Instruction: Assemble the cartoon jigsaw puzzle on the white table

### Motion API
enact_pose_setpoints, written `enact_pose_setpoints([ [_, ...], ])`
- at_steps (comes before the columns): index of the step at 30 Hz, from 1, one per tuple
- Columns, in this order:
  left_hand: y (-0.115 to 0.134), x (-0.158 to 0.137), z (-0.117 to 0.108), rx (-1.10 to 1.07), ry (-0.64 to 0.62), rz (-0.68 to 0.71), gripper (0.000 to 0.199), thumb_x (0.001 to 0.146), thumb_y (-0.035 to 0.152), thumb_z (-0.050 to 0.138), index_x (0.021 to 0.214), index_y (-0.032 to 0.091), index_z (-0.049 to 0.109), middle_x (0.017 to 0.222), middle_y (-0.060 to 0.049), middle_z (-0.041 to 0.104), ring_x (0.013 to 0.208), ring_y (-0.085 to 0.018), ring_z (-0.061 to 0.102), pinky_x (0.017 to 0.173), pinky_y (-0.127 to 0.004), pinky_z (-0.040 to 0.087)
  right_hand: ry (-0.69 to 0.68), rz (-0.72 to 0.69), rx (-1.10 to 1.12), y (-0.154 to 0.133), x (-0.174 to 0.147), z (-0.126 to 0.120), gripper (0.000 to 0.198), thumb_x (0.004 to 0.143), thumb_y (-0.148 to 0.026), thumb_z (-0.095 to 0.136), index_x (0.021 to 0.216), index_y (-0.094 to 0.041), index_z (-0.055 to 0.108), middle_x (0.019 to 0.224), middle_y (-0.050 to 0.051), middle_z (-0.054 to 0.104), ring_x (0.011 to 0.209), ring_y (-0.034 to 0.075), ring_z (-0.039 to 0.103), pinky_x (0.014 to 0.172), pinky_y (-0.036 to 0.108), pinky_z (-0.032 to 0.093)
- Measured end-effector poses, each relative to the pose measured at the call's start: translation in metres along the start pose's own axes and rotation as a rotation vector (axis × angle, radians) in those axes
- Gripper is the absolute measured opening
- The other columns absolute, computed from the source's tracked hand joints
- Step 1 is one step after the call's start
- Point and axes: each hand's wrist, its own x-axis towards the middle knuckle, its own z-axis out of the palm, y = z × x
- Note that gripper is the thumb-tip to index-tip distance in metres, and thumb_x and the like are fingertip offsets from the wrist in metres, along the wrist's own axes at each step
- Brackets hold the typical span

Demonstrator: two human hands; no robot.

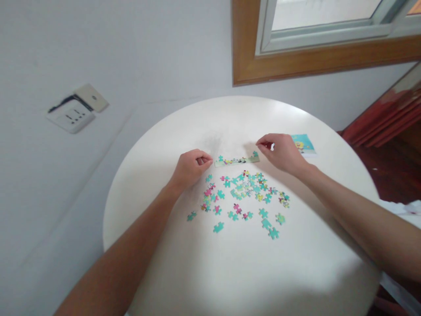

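Note:
A narrow strip of joined jigsaw puzzle pieces [237, 161] lies across the white table, with single teal pieces rising at both its ends. My left hand [194, 166] is closed beside the strip's left end, its fingertips pressed together. Just above the right end, my right hand [279, 150] pinches thumb and forefinger together. Whether either hand has a small piece between its fingers is too small to make out. Nearer to me, many loose puzzle pieces [243, 188] in teal, pink and yellow are scattered, some overlapping. A few teal pieces [270, 229] lie apart at the front.
Behind my right hand lies a blue picture card [303, 144], partly covered by it. The round white table [184, 272] stands against a wall with a socket [72, 116] at left. A wood-framed window [245, 66] is above, and a red curtain [381, 116] hangs at right.

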Motion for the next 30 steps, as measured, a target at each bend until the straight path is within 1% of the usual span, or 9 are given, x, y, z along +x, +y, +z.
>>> enact_pose_setpoints([
  [5, -0.0004, -0.0002, -0.0004, 0.012, 0.027, -0.012, 0.012, 0.078, 0.025, 0.066, 0.082, 0.017, 0.075, 0.077, -0.003, 0.072, 0.066, -0.015, 0.06, 0.067, -0.026, 0.049, -0.007, -0.005, 0.01, -0.0001, -0.0001, -0.001, 0.021, 0.083, -0.022, 0.054, 0.084, -0.018, 0.075, 0.074, 0.006, 0.071, 0.065, 0.017, 0.059, 0.066, 0.033, 0.045],
  [8, -0.0007, -0.0004, -0.0003, 0.015, 0.039, -0.017, 0.013, 0.078, 0.025, 0.066, 0.083, 0.018, 0.075, 0.078, -0.003, 0.073, 0.066, -0.015, 0.06, 0.067, -0.026, 0.049, -0.049, -0.007, 0.02, -0.0034, -0.0006, -0.0021, 0.021, 0.083, -0.022, 0.054, 0.084, -0.018, 0.076, 0.076, 0.006, 0.072, 0.067, 0.017, 0.06, 0.066, 0.033, 0.044],
  [12, -0.0014, -0.0003, 0.0001, 0.016, 0.037, -0.013, 0.014, 0.078, 0.025, 0.066, 0.084, 0.017, 0.075, 0.077, -0.003, 0.072, 0.065, -0.014, 0.06, 0.066, -0.026, 0.049, -0.095, -0.052, 0.019, -0.006, -0.0009, -0.002, 0.022, 0.083, -0.021, 0.054, 0.084, -0.018, 0.076, 0.08, 0.006, 0.073, 0.069, 0.018, 0.06, 0.068, 0.033, 0.044],
  [15, -0.0016, -0.0002, 0.0003, 0.02, 0.031, -0.003, 0.014, 0.079, 0.026, 0.066, 0.084, 0.016, 0.075, 0.077, -0.003, 0.072, 0.066, -0.014, 0.059, 0.068, -0.026, 0.049, -0.088, -0.057, 0.019, -0.0044, -0.0009, -0.0005, 0.022, 0.083, -0.02, 0.054, 0.085, -0.018, 0.076, 0.081, 0.006, 0.073, 0.069, 0.017, 0.061, 0.068, 0.033, 0.045],
  [20, -0.0004, -0.0013, 0.0011, 0.003, -0.001, 0.035, 0.013, 0.08, 0.026, 0.066, 0.085, 0.017, 0.076, 0.079, -0.002, 0.071, 0.068, -0.014, 0.059, 0.071, -0.027, 0.049, -0.036, 0.033, 0.002, -0.0007, -0.0008, 0.0, 0.022, 0.081, -0.019, 0.055, 0.085, -0.017, 0.076, 0.076, 0.006, 0.073, 0.068, 0.017, 0.061, 0.068, 0.032, 0.045],
  [24, 0.0006, -0.0023, 0.0028, -0.023, -0.035, 0.071, 0.012, 0.081, 0.024, 0.066, 0.085, 0.018, 0.076, 0.079, -0.002, 0.07, 0.068, -0.013, 0.057, 0.068, -0.025, 0.047, -0.023, 0.056, 0.005, -0.0012, -0.0009, -0.0004, 0.022, 0.08, -0.019, 0.055, 0.086, -0.017, 0.077, 0.076, 0.007, 0.073, 0.068, 0.017, 0.062, 0.068, 0.033, 0.045],
  [27, 0.0004, -0.0022, 0.003, -0.033, -0.036, 0.07, 0.012, 0.08, 0.022, 0.067, 0.085, 0.017, 0.077, 0.078, -0.002, 0.069, 0.066, -0.012, 0.056, 0.067, -0.025, 0.046, -0.035, 0.04, 0.017, -0.003, -0.0013, 0.0006, 0.021, 0.081, -0.018, 0.056, 0.084, -0.017, 0.076, 0.076, 0.006, 0.073, 0.068, 0.017, 0.061, 0.067, 0.032, 0.044],
  [30, -0.0002, -0.0017, 0.002, -0.041, -0.027, 0.069, 0.012, 0.08, 0.023, 0.067, 0.085, 0.017, 0.077, 0.079, -0.002, 0.069, 0.067, -0.013, 0.056, 0.067, -0.025, 0.046, -0.071, -0.014, 0.037, -0.0054, -0.0023, 0.0027, 0.02, 0.082, -0.018, 0.055, 0.083, -0.017, 0.075, 0.077, 0.006, 0.073, 0.067, 0.017, 0.06, 0.067, 0.032, 0.044],
])
